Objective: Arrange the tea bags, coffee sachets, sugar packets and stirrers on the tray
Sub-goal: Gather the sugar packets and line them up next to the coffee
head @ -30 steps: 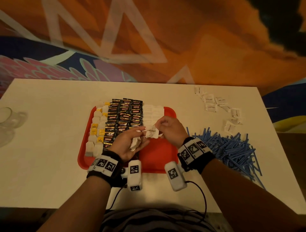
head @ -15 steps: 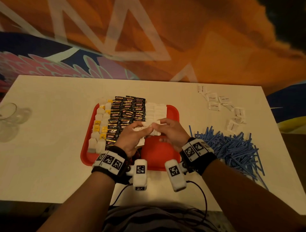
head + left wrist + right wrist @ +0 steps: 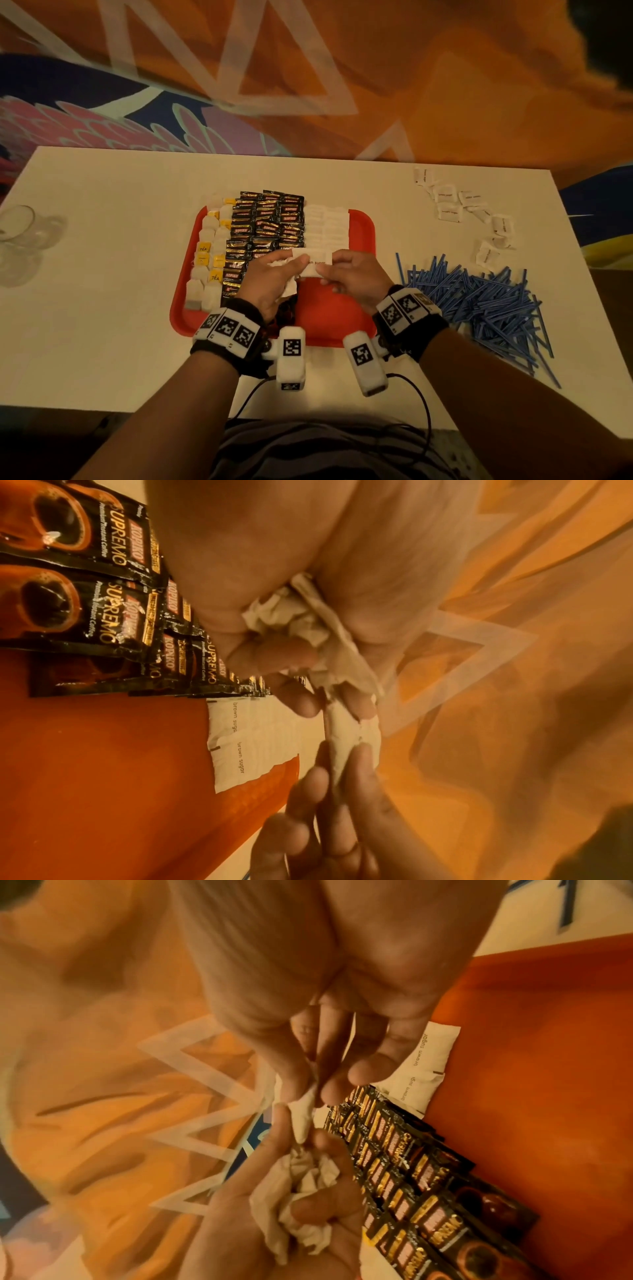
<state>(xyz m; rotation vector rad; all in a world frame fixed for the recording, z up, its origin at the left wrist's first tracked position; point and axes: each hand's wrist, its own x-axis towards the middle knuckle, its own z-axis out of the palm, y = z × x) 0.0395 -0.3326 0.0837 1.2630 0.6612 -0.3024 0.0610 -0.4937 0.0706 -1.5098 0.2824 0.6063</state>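
Sugar packets, white paper ones printed "brown sugar" (image 3: 325,226), are lying in two overlapping columns on the right half of the red plastic tray (image 3: 363,222), and I am holding one more white sugar packet (image 3: 313,262) over the tray's middle between both hands. My left hand (image 3: 270,281) is pinching its left end with thumb and forefinger while the other fingers are curling round a crumpled wad of white packets (image 3: 291,615) in the palm. My right hand (image 3: 352,277) is pinching the packet's right end, thumb against fingertips, clamped on the paper.

Black foil coffee sachets (image 3: 270,226) are sitting in three columns just to the 9 o'clock side of the sugar, touching it, and white tea bags with yellow tags (image 3: 209,253) are filling the tray's 9 o'clock edge. My hands and wrist bands are covering the near part of the sachet rows, so I cannot tell how those rows end.

Around the tray, on the white rectangular table (image 3: 102,308), a heap of thin blue plastic stirrers (image 3: 479,301) is lying at 3 o'clock, near the tray's rim, close beside my right wrist. A scatter of loose white sugar packets (image 3: 462,209) is lying at 2 o'clock, well apart from the tray. A clear glass tumbler (image 3: 17,226) is standing at the table's 9 o'clock edge. A black cable (image 3: 421,404) is looping at 6 o'clock over the table's near edge.
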